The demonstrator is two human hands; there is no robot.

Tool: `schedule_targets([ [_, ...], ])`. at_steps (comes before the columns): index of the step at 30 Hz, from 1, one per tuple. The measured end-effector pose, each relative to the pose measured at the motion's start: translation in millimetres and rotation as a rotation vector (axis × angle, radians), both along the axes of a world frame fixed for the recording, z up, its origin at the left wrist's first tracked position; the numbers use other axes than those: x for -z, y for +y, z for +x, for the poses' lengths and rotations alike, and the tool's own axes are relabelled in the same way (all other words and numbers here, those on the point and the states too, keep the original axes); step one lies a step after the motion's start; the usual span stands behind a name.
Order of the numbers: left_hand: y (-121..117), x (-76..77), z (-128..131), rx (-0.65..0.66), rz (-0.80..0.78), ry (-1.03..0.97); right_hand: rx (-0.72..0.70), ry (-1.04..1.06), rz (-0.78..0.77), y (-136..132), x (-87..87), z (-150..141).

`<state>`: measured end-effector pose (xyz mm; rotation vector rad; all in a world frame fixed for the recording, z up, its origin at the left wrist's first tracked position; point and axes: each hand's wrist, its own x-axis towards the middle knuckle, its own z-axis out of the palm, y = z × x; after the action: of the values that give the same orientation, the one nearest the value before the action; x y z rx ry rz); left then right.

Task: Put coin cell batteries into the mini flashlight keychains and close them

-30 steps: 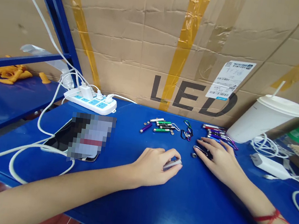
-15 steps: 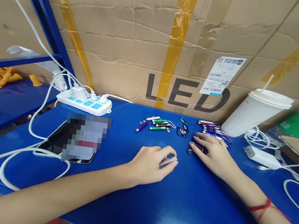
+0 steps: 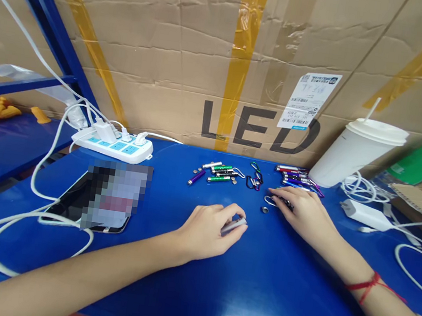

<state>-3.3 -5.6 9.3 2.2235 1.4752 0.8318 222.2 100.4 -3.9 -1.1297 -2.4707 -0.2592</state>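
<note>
My left hand is closed around a slim silver tube, the body of a mini flashlight, above the table's middle. My right hand rests low over the table with thumb and forefinger apart. Between and under those fingers lie small dark parts, partly hidden, and a silver carabiner. A small dark ring-shaped cap lies just left of the right thumb. Farther back is a group of mini flashlights in green, purple, black and silver, with button cells beside them. Loose carabiners lie to their right.
More mini flashlights are piled beyond my right hand, near a white lidded cup. A white adapter and cables lie right. At left are a power strip and a phone. A large cardboard box stands behind.
My right hand's fingers have drawn back slightly and come closer together over the small parts, uncovering more of the silver carabiner. My left hand keeps its hold on the tube. The view has shifted slightly.
</note>
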Motion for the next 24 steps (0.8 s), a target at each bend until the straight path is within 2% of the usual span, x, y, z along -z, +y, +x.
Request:
schedule_targets([
  [11, 0.7, 1.1, 0.3, 0.001, 0.020, 0.009, -0.004, 0.048, 0.017, 1.8, -1.0, 3.3],
  [16, 0.3, 1.1, 0.8, 0.002, 0.020, -0.007, -0.002, 0.158, 0.096, -5.6, -8.9, -2.6],
  [19, 0.4, -0.3, 0.9, 0.011, 0.012, -0.009, -0.049, 0.282, 0.131, -14.7, -16.4, -9.4],
  [24, -0.1, -1.2, -0.9, 0.039, -0.001, -0.007, -0.155, 0.378, 0.040, -30.3, -22.3, -21.1],
])
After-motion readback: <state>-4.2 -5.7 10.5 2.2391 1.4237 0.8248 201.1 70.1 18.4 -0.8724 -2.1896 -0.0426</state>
